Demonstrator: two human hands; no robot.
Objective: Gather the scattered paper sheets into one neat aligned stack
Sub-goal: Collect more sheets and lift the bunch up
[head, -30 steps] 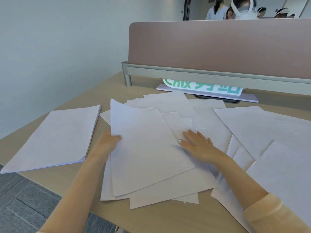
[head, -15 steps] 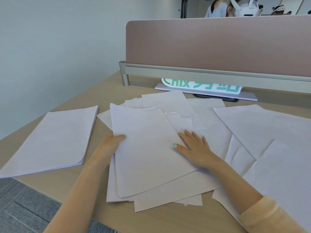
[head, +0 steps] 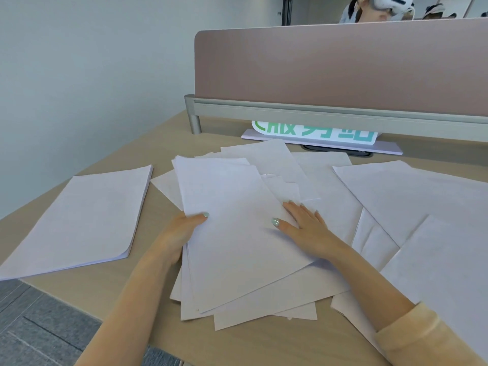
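Observation:
A loose pile of white sheets (head: 237,249) lies fanned in the middle of the wooden desk (head: 111,289). My left hand (head: 182,231) pinches the pile's left edge, thumb on the top sheet. My right hand (head: 306,228) lies with spread fingers on the sheets at the top sheet's right edge. A neat aligned stack (head: 81,217) sits on the left of the desk, apart from the pile. More scattered sheets (head: 412,204) spread across the right side, overlapping each other.
A brown divider panel (head: 340,67) on a metal rail closes the desk's far side, with a white and green sign (head: 317,133) under it. The desk's front edge drops to grey floor (head: 39,328) at lower left. People sit behind the divider.
My left hand has gathered several sheets under the top one and shifted the pile slightly right. My right hand stayed at its right edge. The view moved closer.

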